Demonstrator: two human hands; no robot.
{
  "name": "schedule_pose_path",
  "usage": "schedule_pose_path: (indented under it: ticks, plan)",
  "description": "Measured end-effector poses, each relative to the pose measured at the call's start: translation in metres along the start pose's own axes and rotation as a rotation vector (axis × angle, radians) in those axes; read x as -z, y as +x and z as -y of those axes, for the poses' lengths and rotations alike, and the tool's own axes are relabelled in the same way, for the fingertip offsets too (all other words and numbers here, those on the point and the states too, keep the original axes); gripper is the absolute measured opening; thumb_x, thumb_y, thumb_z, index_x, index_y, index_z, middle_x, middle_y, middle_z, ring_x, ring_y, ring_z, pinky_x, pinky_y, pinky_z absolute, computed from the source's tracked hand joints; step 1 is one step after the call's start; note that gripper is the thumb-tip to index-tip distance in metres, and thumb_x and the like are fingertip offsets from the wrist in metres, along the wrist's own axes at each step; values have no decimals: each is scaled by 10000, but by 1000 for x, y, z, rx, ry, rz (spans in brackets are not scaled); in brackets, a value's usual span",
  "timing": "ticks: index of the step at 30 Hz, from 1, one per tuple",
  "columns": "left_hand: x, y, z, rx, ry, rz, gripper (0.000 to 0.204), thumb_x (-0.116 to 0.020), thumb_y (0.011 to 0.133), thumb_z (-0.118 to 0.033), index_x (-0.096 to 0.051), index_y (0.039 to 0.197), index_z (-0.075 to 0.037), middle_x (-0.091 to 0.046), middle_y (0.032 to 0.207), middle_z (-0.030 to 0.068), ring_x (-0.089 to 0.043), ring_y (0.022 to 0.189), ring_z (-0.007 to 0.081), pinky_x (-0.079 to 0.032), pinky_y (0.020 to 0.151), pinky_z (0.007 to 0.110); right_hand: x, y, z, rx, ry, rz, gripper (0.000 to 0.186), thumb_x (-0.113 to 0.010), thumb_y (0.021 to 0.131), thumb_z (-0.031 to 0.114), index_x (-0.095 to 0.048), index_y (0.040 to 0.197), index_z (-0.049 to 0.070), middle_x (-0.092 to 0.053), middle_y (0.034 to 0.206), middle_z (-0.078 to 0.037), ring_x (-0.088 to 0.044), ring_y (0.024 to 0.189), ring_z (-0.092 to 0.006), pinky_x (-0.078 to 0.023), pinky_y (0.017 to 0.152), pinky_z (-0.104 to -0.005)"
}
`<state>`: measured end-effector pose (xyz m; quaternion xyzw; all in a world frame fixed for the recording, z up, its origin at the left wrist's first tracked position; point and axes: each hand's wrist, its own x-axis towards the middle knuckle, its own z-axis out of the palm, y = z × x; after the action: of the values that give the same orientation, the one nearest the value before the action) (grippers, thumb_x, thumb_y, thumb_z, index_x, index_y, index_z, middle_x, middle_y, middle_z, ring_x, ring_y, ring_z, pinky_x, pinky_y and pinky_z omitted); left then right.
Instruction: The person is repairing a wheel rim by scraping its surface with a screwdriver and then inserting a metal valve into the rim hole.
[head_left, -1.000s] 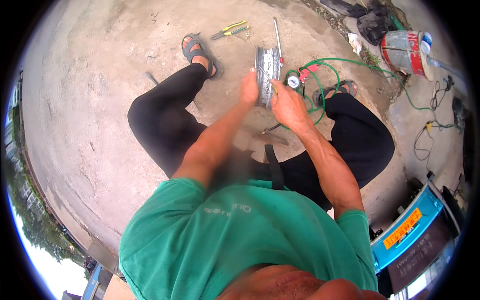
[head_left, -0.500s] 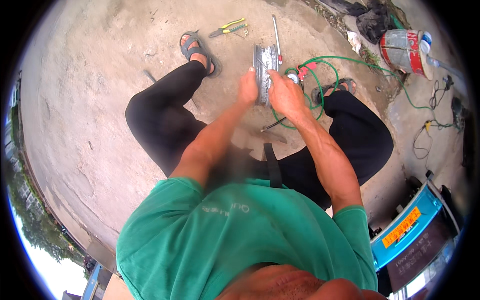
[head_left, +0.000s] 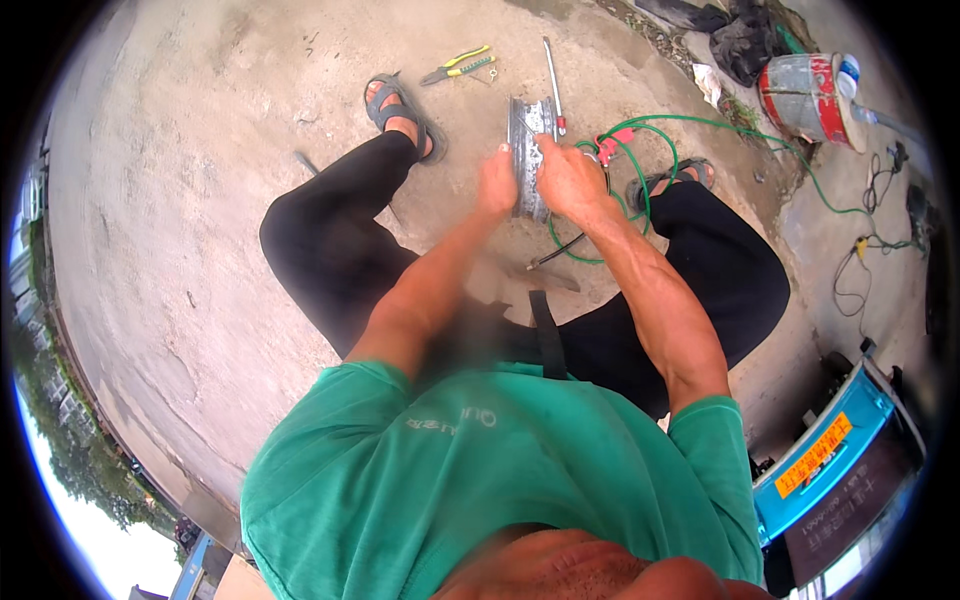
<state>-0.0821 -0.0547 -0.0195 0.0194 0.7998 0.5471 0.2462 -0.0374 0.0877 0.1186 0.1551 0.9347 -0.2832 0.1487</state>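
Observation:
A scuffed silver-grey wheel rim [head_left: 533, 120] stands on edge on the concrete between my feet. My left hand [head_left: 497, 182] is closed on its left edge, thumb up along the flange. On the right side, my right hand [head_left: 570, 180] is closed around a thin metal tool [head_left: 525, 127], whose end points into the channel of the rim. Most of the tool is hidden in my fist, so its exact kind does not show.
Yellow-and-black pliers [head_left: 458, 66] and a long metal bar [head_left: 553, 80] lie beyond. A green hose [head_left: 690, 119] with a red fitting [head_left: 613, 143] loops right of the rim. A grey-and-red bucket [head_left: 803, 98] lies farther right, and a blue vehicle part [head_left: 830, 460] stands lower right.
The whole view has shifted slightly. Both hands keep their grips on the rim and the tool, with little visible movement.

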Motion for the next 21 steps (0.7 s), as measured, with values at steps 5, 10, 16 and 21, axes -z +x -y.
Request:
schedule_pose_path:
  ticks: [5, 10, 16, 21]
  plan:
    - [-7, 8, 1, 51, -142, -32, 679, -330, 1108, -494, -655, 1116, 103, -703, 1045, 202, -608, 985, 245, -462, 930, 436, 0, -51, 5, 62, -49, -27, 397, -552, 913, 80, -597, 1305, 44, -707, 951, -278, -719, 846, -468, -574, 753, -565]
    - [-6, 29, -12, 130, -247, -31, 659, -339, 1108, -495, -660, 1206, 72, -701, 1113, 168, -634, 995, 241, -482, 943, 408, 11, -30, 6, 51, -3, 11, 441, -595, 917, 130, -578, 1354, 71, -692, 1012, -279, -710, 866, -474, -567, 768, -570]
    - [-12, 50, -4, 182, -500, -24, 679, -356, 1105, -521, -659, 1264, 65, -703, 1167, 159, -622, 1046, 211, -464, 979, 381, -9, -45, 8, -59, 165, -32, 479, -565, 943, 180, -568, 1410, 72, -684, 1140, -278, -692, 991, -476, -546, 856, -564]
    - [-10, 63, -35, 298, -475, -75, 708, -384, 1093, -547, -629, 1326, 75, -676, 1269, 167, -604, 1136, 229, -440, 1033, 382, -38, -66, -10, -123, 420, -108, 543, -560, 954, 158, -510, 1478, 29, -646, 1307, -272, -624, 1182, -454, -488, 1011, -505]
